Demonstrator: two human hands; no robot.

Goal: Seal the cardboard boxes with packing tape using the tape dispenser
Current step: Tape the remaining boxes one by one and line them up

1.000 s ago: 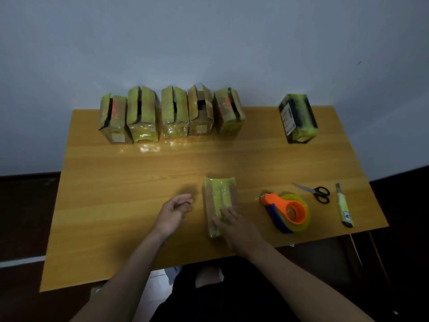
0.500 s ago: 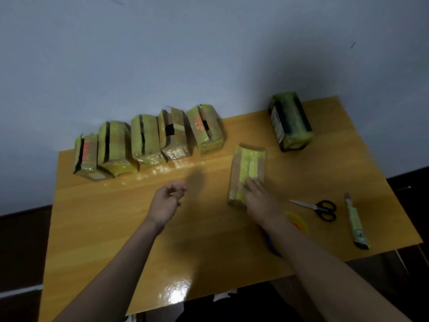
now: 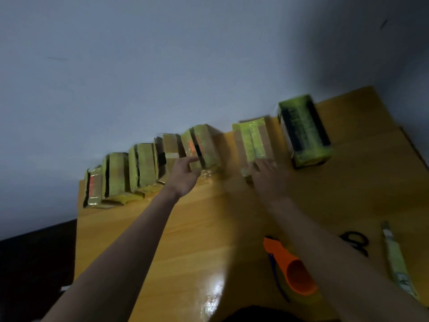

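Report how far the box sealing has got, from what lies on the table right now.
Looks done: the dark box at far right and the taped box under the right hand, both closed on top. In hand: the left hand reaches the nearest box of the row. Left: that row shows dark open seams. The tape dispenser lies unheld.
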